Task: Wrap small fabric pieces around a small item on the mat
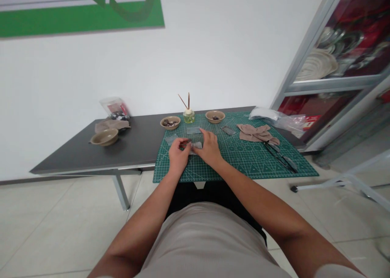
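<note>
Far to the left of the hands, on the dark table point(137, 142), a transparent jar point(114, 106) stands near the wall, with a crumpled cloth point(120, 124) in front of it and a tan bowl point(105, 141) just beside the cloth. Nearer, ahead and slightly left of the hands, a second bowl point(170, 127) contains dark pieces. A clear sheet point(171, 139) lies just beyond the left hand point(177, 157).

The hands are close together over the green cutting mat point(237, 160). The left thumb and fingers are closed on a small clear packet point(196, 148), which lies between the two hands. Straight ahead, a reed diffuser point(189, 117) stands behind a flat clear sleeve point(193, 130). The right hand point(209, 148) has its thumb at the packet and its fingers spread forward, away from the thumb.

Beyond the right hand are a third bowl point(215, 120) with dark pieces and a grayish packet point(228, 130). Farther right lie a brown cloth point(251, 132), black-framed glasses point(282, 159) and, farther from the person, a plastic bag point(274, 117).
</note>
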Demonstrator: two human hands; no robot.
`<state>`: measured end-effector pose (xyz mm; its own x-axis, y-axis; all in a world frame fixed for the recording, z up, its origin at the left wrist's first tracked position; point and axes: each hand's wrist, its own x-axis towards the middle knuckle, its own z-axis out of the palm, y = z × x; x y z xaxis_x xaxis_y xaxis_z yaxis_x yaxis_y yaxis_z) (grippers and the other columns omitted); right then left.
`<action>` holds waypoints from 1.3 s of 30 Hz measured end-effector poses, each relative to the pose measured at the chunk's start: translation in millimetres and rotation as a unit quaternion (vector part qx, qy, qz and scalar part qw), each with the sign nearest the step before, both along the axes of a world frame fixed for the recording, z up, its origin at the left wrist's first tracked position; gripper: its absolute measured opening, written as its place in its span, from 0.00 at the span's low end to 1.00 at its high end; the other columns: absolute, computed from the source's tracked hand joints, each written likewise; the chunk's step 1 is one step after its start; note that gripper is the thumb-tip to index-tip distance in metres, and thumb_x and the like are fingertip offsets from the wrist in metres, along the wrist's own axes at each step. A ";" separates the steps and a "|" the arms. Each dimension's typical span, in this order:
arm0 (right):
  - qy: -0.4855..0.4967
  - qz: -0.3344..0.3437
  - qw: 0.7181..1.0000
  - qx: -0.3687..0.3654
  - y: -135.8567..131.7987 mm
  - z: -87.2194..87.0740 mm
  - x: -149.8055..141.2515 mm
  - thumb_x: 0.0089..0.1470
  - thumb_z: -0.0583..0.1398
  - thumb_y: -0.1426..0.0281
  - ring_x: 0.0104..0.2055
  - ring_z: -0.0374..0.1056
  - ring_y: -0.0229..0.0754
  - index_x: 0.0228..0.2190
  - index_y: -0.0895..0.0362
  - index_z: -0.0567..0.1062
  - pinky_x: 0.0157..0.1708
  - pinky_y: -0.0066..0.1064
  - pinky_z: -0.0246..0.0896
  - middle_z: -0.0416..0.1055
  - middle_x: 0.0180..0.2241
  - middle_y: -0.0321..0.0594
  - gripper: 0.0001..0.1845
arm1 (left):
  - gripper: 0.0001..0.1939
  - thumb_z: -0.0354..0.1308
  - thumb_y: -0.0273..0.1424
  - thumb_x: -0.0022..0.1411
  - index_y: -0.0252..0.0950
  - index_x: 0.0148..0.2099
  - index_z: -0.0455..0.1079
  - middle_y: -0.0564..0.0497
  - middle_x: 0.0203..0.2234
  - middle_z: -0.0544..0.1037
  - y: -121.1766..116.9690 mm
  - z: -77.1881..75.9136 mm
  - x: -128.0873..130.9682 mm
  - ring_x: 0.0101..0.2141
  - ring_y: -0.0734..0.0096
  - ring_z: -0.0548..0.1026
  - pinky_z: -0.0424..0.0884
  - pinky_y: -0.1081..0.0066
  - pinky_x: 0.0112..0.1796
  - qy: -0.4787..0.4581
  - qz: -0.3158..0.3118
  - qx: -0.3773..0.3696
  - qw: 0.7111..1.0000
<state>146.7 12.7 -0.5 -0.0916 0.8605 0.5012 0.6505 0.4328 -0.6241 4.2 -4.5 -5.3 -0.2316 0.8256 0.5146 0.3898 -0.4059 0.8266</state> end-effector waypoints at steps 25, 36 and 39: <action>-0.140 0.117 0.983 -0.029 2.1 5.4 11.5 0.53 0.63 0.72 0.39 0.69 0.42 0.32 0.56 0.80 0.41 0.31 0.59 0.78 0.33 0.40 0.05 | 0.10 0.52 0.25 0.63 0.34 0.42 0.74 0.45 0.43 0.77 -5.2 7.0 -17.8 0.46 0.61 0.71 0.68 0.60 0.50 0.401 -0.115 -0.032 0.908; -0.200 0.140 0.970 -0.024 -3.0 12.7 9.3 0.56 0.61 0.72 0.37 0.68 0.41 0.30 0.53 0.81 0.39 0.31 0.57 0.78 0.31 0.37 0.08 | 0.14 0.52 0.25 0.60 0.35 0.49 0.69 0.44 0.45 0.75 -10.5 5.5 -22.5 0.46 0.60 0.70 0.68 0.59 0.49 0.412 -0.085 -0.055 0.906; -0.203 0.130 0.970 -0.032 -3.5 13.3 7.4 0.56 0.60 0.72 0.38 0.68 0.41 0.31 0.54 0.82 0.40 0.31 0.57 0.79 0.32 0.38 0.08 | 0.13 0.52 0.25 0.60 0.34 0.47 0.68 0.43 0.43 0.75 -10.3 4.1 -20.9 0.46 0.58 0.70 0.68 0.58 0.49 0.422 -0.077 -0.065 0.901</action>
<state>154.1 9.2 12.8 -0.4876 0.8106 0.3244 0.7229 0.5832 -0.3705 -16.7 -14.8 -1.2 0.3192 0.8804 0.3507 0.8497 -0.4298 0.3054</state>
